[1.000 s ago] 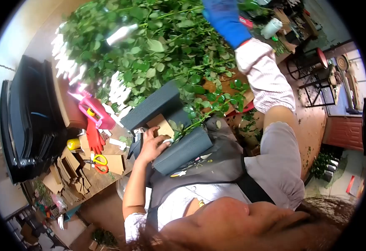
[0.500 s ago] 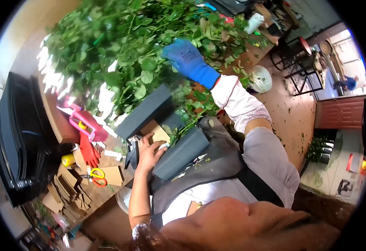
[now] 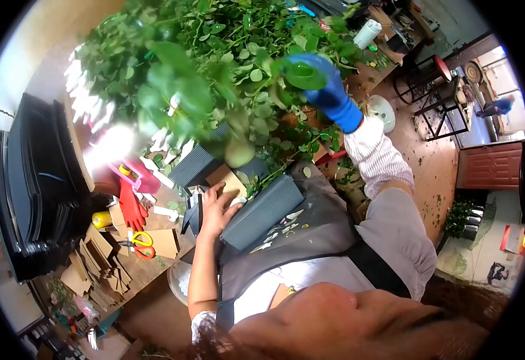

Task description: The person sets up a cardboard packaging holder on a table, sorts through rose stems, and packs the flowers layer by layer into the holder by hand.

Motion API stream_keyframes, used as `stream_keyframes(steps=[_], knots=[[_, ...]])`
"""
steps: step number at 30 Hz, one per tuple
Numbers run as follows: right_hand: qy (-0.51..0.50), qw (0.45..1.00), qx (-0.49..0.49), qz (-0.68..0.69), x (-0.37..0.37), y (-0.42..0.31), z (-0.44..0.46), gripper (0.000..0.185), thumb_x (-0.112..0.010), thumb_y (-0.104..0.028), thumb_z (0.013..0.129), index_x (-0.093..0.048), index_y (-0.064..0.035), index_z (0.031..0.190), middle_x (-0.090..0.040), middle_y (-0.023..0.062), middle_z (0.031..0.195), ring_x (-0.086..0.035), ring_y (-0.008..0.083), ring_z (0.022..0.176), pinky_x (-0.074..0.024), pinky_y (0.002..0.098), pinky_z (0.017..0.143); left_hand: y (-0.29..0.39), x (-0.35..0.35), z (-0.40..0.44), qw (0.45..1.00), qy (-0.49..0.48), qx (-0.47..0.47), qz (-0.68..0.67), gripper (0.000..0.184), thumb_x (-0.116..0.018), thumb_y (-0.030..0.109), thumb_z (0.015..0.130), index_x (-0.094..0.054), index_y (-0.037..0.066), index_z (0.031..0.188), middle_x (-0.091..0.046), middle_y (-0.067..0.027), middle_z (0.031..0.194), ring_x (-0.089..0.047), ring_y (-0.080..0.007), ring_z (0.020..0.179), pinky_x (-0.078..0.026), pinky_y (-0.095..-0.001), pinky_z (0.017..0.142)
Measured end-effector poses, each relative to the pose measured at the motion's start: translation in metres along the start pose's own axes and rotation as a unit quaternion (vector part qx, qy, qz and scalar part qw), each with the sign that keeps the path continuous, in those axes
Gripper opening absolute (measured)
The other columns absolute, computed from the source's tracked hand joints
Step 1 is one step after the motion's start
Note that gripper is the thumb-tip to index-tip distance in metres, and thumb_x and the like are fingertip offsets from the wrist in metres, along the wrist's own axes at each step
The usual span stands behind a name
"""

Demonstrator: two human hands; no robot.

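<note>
My bare left hand (image 3: pixel 216 211) lies with fingers apart on a brown cardboard piece (image 3: pixel 229 182) and the near edge of a dark grey corrugated wrap (image 3: pixel 264 211). Leafy green stems lie in the fold of this wrap. My right hand (image 3: pixel 324 90), in a blue knitted glove, is raised at the upper middle and closed around a leafy stem (image 3: pixel 303 74). Blurred leaves (image 3: pixel 181 78) close to the camera partly cover the view. Behind is a big heap of leafy stems (image 3: pixel 226 45), with white-sleeved ends (image 3: pixel 85 90) at its left.
On the table at left are a pink tool (image 3: pixel 142 177), a red glove (image 3: pixel 132 206), scissors (image 3: pixel 143 245) and cardboard pieces (image 3: pixel 97 246). Black sheets (image 3: pixel 43 180) stand further left. A white bucket (image 3: pixel 381 113) stands right; another person (image 3: pixel 502 107) is far off.
My right hand has moved right, off the heap, and leaves now rise blurred before the camera. My left hand stays on the cardboard. The view has shifted slightly.
</note>
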State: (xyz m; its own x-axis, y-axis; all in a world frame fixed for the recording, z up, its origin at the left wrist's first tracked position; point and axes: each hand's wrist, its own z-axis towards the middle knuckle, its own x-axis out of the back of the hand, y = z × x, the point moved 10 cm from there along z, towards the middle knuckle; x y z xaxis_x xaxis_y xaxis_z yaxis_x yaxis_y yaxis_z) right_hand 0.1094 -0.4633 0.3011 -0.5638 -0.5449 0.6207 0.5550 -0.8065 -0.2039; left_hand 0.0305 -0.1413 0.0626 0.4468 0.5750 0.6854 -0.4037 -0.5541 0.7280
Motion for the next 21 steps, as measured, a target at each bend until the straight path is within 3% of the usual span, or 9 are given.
stream_keyframes(steps=[1, 2, 4, 7, 10, 13, 15, 18, 21], knots=[[-0.013, 0.993, 0.115, 0.034, -0.003, -0.019, -0.014, 0.039, -0.073, -0.015, 0.082, -0.067, -0.0096, 0.12, -0.072, 0.0116, 0.109, -0.07, 0.0292, 0.095, -0.0566, 0.0426, 0.084, -0.002, 0.003, 0.0, 1.0, 0.015, 0.016, -0.006, 0.06, -0.085, 0.027, 0.078, -0.063, 0.007, 0.129, -0.054, -0.0191, 0.134, -0.049, -0.0362, 0.124, -0.041, -0.0428, 0.106], [-0.122, 0.992, 0.034, 0.025, -0.025, -0.011, -0.035, 0.043, -0.071, -0.011, 0.081, -0.066, -0.0153, 0.123, -0.071, 0.009, 0.112, -0.07, 0.0262, 0.095, -0.0571, 0.0394, 0.08, -0.005, 0.006, 0.001, 0.999, 0.029, 0.032, -0.012, 0.072, -0.087, 0.028, 0.076, -0.057, 0.005, 0.136, -0.057, -0.0198, 0.133, -0.051, -0.0364, 0.123, -0.042, -0.0434, 0.106], [-0.193, 0.975, 0.109, 0.004, -0.055, -0.014, -0.093, 0.044, -0.067, -0.009, 0.082, -0.065, -0.0229, 0.124, -0.07, 0.0045, 0.107, -0.069, 0.0252, 0.093, -0.0564, 0.0373, 0.074, -0.021, 0.003, -0.007, 0.988, 0.053, 0.103, -0.098, 0.097, -0.092, 0.025, 0.07, -0.039, 0.002, 0.147, -0.06, -0.0224, 0.131, -0.059, -0.0349, 0.12, -0.046, -0.043, 0.103], [-0.375, 0.919, 0.062, -0.105, -0.122, 0.021, -0.187, 0.032, -0.06, -0.011, 0.087, -0.066, -0.0264, 0.114, -0.066, 0.0012, 0.094, -0.067, 0.026, 0.091, -0.0546, 0.0399, 0.07, -0.04, -0.003, -0.013, 0.973, 0.107, 0.109, -0.173, 0.121, -0.094, 0.016, 0.065, -0.016, 0.006, 0.157, -0.063, -0.0192, 0.13, -0.062, -0.0323, 0.119, -0.048, -0.0389, 0.104], [-0.461, 0.879, 0.012, -0.123, -0.141, 0.03, -0.218, 0.035, -0.064, -0.006, 0.083, -0.067, -0.0239, 0.112, -0.066, 0.0021, 0.1, -0.067, 0.0254, 0.093, -0.0551, 0.0382, 0.072, -0.038, -0.005, -0.012, 0.952, 0.13, 0.071, -0.269, 0.094, -0.092, 0.015, 0.069, -0.043, 0.011, 0.15, -0.065, -0.0148, 0.128, -0.066, -0.0289, 0.113, -0.056, -0.0372, 0.093], [-0.541, 0.815, 0.007, -0.207, -0.151, 0.027, -0.221, 0.028, -0.063, -0.012, 0.087, -0.069, -0.0229, 0.112, -0.066, 0.0035, 0.101, -0.066, 0.0266, 0.093, -0.0529, 0.0419, 0.077, -0.011, 0.003, -0.008, 0.993, 0.076, -0.013, -0.084, 0.067, -0.09, 0.014, 0.072, -0.063, 0.011, 0.134, -0.065, -0.0129, 0.126, -0.067, -0.0273, 0.109, -0.058, -0.0357, 0.089], [-0.613, 0.756, -0.051, -0.223, -0.149, 0.033, -0.203, 0.025, -0.064, -0.017, 0.089, -0.07, -0.0214, 0.113, -0.065, 0.0056, 0.106, -0.066, 0.0279, 0.098, -0.0511, 0.0446, 0.085, -0.003, 0.007, -0.006, 0.994, 0.071, -0.001, -0.086, 0.05, -0.088, 0.013, 0.075, -0.07, 0.008, 0.121, -0.066, -0.0119, 0.124, -0.068, -0.0269, 0.108, -0.059, -0.0351, 0.088], [-0.363, 0.904, -0.164, -0.157, -0.109, 0.024, -0.117, 0.026, -0.066, -0.019, 0.087, -0.071, -0.0198, 0.113, -0.066, 0.0072, 0.106, -0.066, 0.0288, 0.099, -0.0506, 0.046, 0.089, -0.003, 0.002, -0.004, 0.992, 0.04, 0.029, -0.116, 0.046, -0.087, 0.015, 0.075, -0.07, 0.007, 0.118, -0.067, -0.0123, 0.122, -0.068, -0.0269, 0.106, -0.056, -0.0351, 0.088], [-0.306, 0.908, -0.105, -0.266, -0.125, 0.043, -0.115, 0.024, -0.064, -0.016, 0.09, -0.071, -0.0191, 0.112, -0.068, 0.0091, 0.112, -0.067, 0.0287, 0.104, -0.0514, 0.0446, 0.092, 0.003, 0.004, 0.001, 0.998, 0.024, 0.0, -0.058, 0.046, -0.087, 0.017, 0.075, -0.071, 0.008, 0.117, -0.069, -0.0119, 0.121, -0.066, -0.0271, 0.104, -0.052, -0.0362, 0.092]])
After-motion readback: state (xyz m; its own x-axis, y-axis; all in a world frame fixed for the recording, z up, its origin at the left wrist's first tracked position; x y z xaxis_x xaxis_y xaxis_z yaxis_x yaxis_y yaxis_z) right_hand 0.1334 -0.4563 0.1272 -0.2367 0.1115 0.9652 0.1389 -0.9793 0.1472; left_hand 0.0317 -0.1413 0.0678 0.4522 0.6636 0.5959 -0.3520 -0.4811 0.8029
